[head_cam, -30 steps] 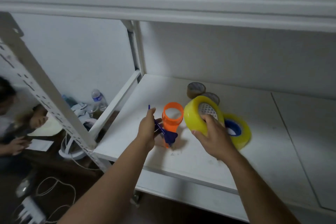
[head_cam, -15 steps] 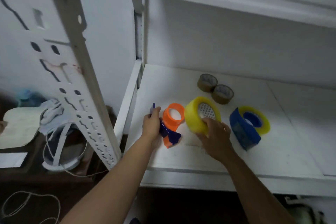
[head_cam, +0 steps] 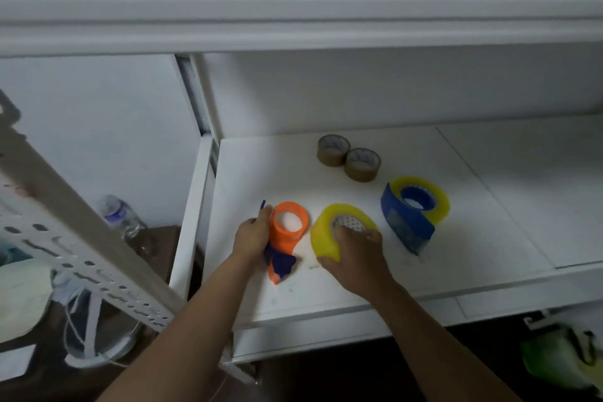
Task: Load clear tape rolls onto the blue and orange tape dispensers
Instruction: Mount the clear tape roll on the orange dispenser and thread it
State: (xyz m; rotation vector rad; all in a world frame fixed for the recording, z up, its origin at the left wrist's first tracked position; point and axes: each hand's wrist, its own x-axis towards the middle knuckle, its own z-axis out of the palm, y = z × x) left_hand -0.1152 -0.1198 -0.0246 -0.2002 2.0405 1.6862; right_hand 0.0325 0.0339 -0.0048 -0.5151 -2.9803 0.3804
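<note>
Near the front left corner of the white shelf board [head_cam: 375, 147], the orange plastic tape dispenser [head_cam: 287, 232] is being clasped by the left hand [head_cam: 253, 237]. Just beside it, the yellowish clear tape roll [head_cam: 326, 235] is being pinched by the right hand [head_cam: 357, 258], fingers inside its core. Further right, the blue plastic tape dispenser [head_cam: 408, 225] is sitting already loaded.

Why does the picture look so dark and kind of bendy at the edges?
In the head view, light is dim and bluish; the brightest patch falls on the shelf around the orange dispenser, held by the left hand. The wide lens bows the upper shelf edge. The slotted post at left is smeared by motion, and the corners go dark.
</note>
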